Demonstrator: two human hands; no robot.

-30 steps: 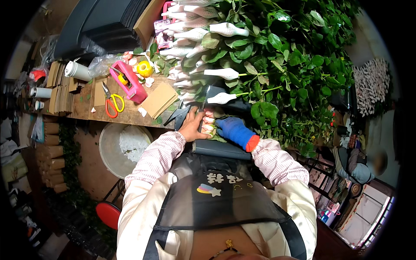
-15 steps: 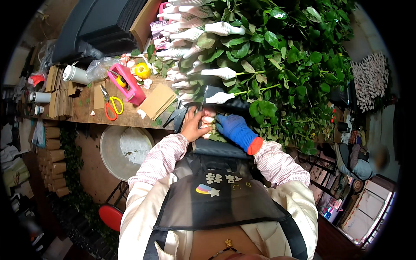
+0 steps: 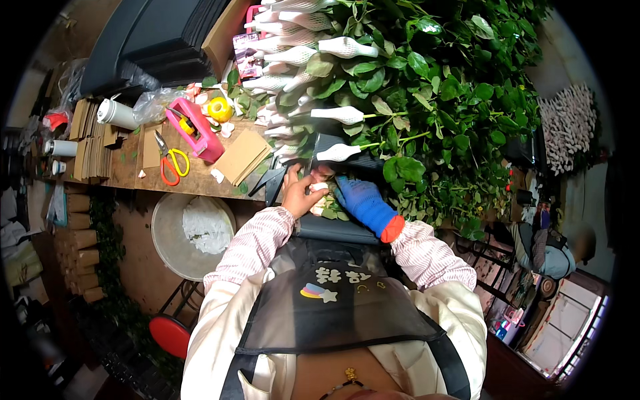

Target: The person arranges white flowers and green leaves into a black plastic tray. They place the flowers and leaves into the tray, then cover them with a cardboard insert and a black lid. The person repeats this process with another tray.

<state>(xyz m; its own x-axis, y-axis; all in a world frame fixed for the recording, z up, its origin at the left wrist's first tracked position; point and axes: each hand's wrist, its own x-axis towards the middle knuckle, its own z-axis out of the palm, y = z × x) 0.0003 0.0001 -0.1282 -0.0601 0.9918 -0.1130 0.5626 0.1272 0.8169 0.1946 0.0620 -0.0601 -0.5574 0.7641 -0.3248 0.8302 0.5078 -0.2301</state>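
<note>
The bare left hand (image 3: 301,195) and the right hand (image 3: 360,200), in a blue glove with an orange cuff, meet over a small pale flower bud (image 3: 320,189) at the near edge of the wooden surface (image 3: 130,167). The left grip is curled narrow around the bud; the gloved fingers press in from the other side, but whether they close on it I cannot tell, since the glove hides the contact. The bud's stem is lost among green leaves (image 3: 433,100).

Beyond the hands lie rose stems with white foam-net sleeves (image 3: 347,47) over the heads, their lower parts buried in the foliage. To the left on the surface sit orange-handled scissors (image 3: 172,162), a pink tape dispenser (image 3: 195,131), a yellow tape roll (image 3: 220,109) and cardboard sheets (image 3: 241,157). Below the surface stands a round bucket (image 3: 163,247) holding white scraps, partly cut off by the striped left sleeve (image 3: 257,237).
</note>
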